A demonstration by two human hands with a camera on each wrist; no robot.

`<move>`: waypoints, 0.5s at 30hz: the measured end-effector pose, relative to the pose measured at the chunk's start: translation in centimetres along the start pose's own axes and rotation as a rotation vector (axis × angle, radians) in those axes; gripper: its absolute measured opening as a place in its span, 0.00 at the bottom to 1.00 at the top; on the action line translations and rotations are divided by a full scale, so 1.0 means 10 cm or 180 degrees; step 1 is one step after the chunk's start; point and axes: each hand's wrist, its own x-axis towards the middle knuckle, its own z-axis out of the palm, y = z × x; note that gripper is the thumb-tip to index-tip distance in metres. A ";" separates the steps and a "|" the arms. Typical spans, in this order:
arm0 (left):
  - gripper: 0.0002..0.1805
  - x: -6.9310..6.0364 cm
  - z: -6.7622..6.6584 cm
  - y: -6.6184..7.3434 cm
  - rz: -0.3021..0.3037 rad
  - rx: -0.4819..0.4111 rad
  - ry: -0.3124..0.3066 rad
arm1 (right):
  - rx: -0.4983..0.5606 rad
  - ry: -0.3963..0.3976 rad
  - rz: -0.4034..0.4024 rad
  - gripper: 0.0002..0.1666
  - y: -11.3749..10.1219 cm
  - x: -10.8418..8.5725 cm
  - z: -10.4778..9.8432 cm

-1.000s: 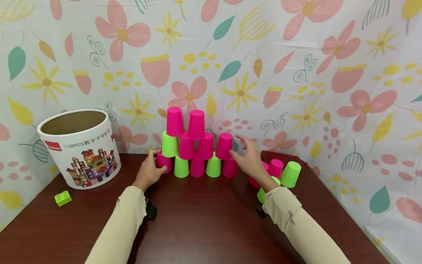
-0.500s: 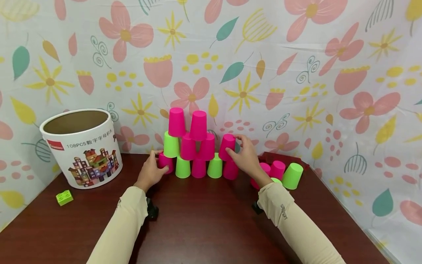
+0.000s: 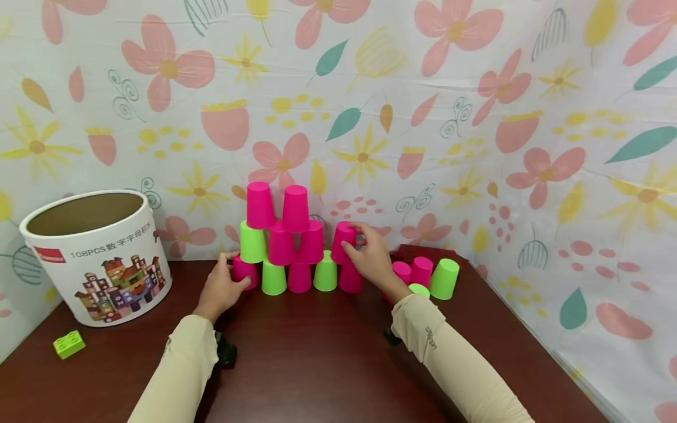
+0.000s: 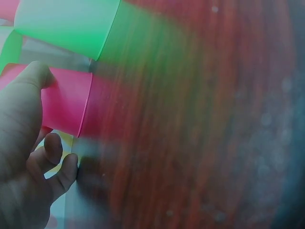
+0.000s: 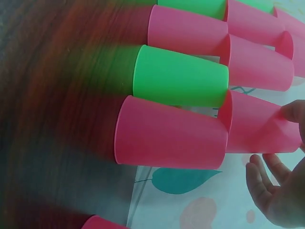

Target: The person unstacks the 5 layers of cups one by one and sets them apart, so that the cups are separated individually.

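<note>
Pink and green cups stand upside down in a stepped stack. My left hand (image 3: 219,288) has its thumb and fingers around the pink cup (image 3: 245,272) at the left end of the bottom row; the left wrist view shows the thumb on that pink cup (image 4: 66,98). With thumb and fingers my right hand (image 3: 374,257) holds the rightmost pink cup (image 3: 344,241) of the second row, over a green cup (image 3: 325,271) and a pink cup (image 3: 350,278). Two pink cups (image 3: 260,205) (image 3: 295,209) form the third row, to the left.
A large white bucket (image 3: 100,264) stands at the left, with a green toy brick (image 3: 69,344) in front of it. Right of the stack are more loose cups, among them a green cup (image 3: 444,278) and a pink cup (image 3: 421,271). A patterned cloth (image 3: 365,117) hangs behind.
My right hand has closed in on the rightmost second-row cup and now holds it. The left hand stays at its cup. The head view has shifted, so everything appears farther left.
</note>
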 end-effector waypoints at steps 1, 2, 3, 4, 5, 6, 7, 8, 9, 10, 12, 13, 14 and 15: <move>0.40 0.00 0.01 0.01 0.0029 0.0006 -0.0006 | -0.0005 0.0028 -0.0032 0.25 0.00 -0.02 -0.03; 0.40 0.00 0.01 0.02 0.0043 0.0022 -0.0011 | -0.0009 0.0046 -0.0057 0.25 -0.01 -0.04 -0.05; 0.40 0.00 0.00 0.04 0.0044 0.0040 -0.0017 | -0.0003 0.0055 -0.0078 0.24 -0.02 -0.07 -0.08; 0.40 0.00 -0.01 0.05 0.0045 0.0062 -0.0028 | 0.0012 0.0060 -0.0099 0.24 -0.04 -0.10 -0.12; 0.40 0.00 -0.01 0.06 0.0042 0.0083 -0.0031 | 0.0029 0.0067 -0.0114 0.24 -0.05 -0.14 -0.15; 0.40 0.00 -0.02 0.07 0.0043 0.0100 -0.0039 | 0.0035 0.0084 -0.0133 0.24 -0.07 -0.18 -0.19; 0.40 -0.03 -0.05 0.06 0.0028 0.0116 -0.0022 | 0.0039 0.0082 -0.0165 0.24 -0.10 -0.21 -0.21; 0.40 -0.05 -0.08 0.05 0.0018 0.0131 -0.0014 | 0.0047 0.0096 -0.0199 0.24 -0.12 -0.25 -0.23; 0.40 -0.06 -0.09 0.04 0.0024 0.0131 -0.0011 | 0.0038 0.0124 -0.0222 0.24 -0.14 -0.28 -0.26; 0.40 -0.07 -0.10 0.04 0.0037 0.0128 -0.0013 | 0.0026 0.0159 -0.0246 0.24 -0.16 -0.33 -0.29; 0.40 -0.07 -0.10 0.06 0.0070 0.0116 -0.0028 | -0.0011 0.0224 -0.0268 0.24 -0.18 -0.42 -0.39; 0.40 -0.07 -0.09 0.07 0.0087 0.0102 -0.0037 | -0.0019 0.0248 -0.0272 0.24 -0.19 -0.47 -0.45; 0.40 -0.07 -0.07 0.08 0.0099 0.0085 -0.0047 | -0.0020 0.0264 -0.0274 0.24 -0.19 -0.53 -0.52; 0.40 -0.06 -0.04 0.10 0.0106 0.0073 -0.0060 | -0.0032 0.0269 -0.0269 0.24 -0.18 -0.58 -0.59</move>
